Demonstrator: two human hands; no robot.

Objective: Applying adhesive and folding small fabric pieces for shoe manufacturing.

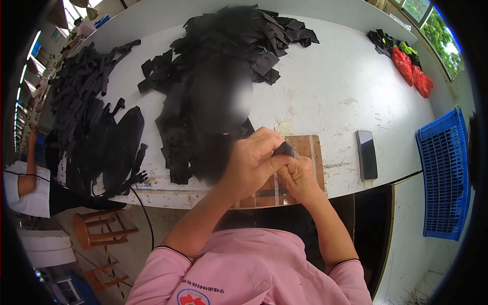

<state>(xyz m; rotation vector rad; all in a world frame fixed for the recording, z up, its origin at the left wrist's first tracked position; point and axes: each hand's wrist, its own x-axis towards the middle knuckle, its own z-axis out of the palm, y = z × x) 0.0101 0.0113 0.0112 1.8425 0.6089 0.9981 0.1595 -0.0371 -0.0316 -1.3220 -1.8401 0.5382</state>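
Note:
Both of my hands meet above the front of the white table, pinching a small piece of black fabric (284, 149). My left hand (256, 160) has thumb and fingers closed on it from the left. Against the piece's lower right side, my right hand (299, 175) is closed too, its fingers curled. Most of the piece is hidden by the fingers. Below the hands lies a brown cardboard sheet (311, 152) with strips of tape, at the table's front edge. A large heap of black fabric pieces (218, 56) spreads just left of and beyond my hands.
More black strips (84, 76) are piled at the left. A phone (367, 155) lies on the white table (335, 96) at right, near a blue plastic basket (445, 175). Red bags (412, 71) sit far right. Wooden stools (101, 229) and another person (30, 185) are left.

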